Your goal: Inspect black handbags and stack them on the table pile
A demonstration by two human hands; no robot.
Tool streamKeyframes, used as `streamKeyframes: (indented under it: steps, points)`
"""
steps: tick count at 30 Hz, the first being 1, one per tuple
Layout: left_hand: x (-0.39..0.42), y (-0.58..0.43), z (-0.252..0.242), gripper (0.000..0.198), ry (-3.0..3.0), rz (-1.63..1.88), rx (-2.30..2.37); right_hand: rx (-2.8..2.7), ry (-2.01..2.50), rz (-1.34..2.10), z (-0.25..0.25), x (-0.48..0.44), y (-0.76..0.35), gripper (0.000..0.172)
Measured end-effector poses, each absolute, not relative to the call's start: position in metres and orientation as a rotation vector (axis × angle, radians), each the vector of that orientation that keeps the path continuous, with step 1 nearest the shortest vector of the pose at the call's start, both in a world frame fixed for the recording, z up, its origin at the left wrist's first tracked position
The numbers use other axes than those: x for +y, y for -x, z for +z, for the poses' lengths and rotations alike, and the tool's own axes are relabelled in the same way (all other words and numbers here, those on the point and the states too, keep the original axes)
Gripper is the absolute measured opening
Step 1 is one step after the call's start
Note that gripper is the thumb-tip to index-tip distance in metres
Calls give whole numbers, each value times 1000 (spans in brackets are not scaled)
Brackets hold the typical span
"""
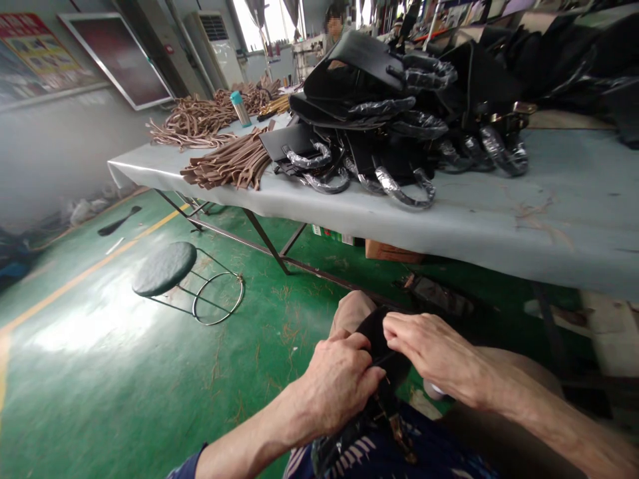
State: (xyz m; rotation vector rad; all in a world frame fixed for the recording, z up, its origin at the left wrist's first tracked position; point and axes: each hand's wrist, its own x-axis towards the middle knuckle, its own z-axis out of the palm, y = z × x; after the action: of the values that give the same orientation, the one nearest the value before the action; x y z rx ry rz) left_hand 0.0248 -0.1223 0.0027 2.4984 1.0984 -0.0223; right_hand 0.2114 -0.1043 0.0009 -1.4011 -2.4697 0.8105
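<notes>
A black leather piece (382, 342) rests on my lap, low in the middle of the head view. My left hand (339, 382) is closed around its near side, fingers curled into it. My right hand (429, 349) pinches its upper edge from the right, fingers pressed together. The two hands almost touch. A plastic-wrapped handle (349, 442) hangs below my left hand over my knees. How far the black piece extends under my hands is hidden.
A long grey table (499, 226) runs across, bearing a pile of black handbags (399, 106) with wrapped handles, brown leather straps (229, 163) and a teal bottle (240, 108). A round stool (164, 267) stands on the green floor at left. A person (334, 23) sits far behind.
</notes>
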Motion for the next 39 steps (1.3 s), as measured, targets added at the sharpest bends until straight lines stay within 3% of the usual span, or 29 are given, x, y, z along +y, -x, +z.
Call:
streamKeyframes:
  steps: [7, 14, 17, 21, 39]
  points:
    - [-120, -23, 1, 37, -2442, -24, 1173, -1707, 1298, 1430, 19, -107, -218, 31]
    - [-118, -19, 2, 34, -2415, 26, 1180, -1729, 1652, 1097, 5, -112, -262, 46]
    - [-119, -21, 4, 35, -2397, 18, 1187, -1920, 1569, 867, -2, -117, -257, 38]
    - [-121, -24, 4, 35, -2392, 9, 1192, -2094, 1429, 814, -6, -120, -237, 21]
    - [-121, -26, 3, 35, -2414, 38, 1163, -2088, 1606, 1196, 5, -94, -228, 14]
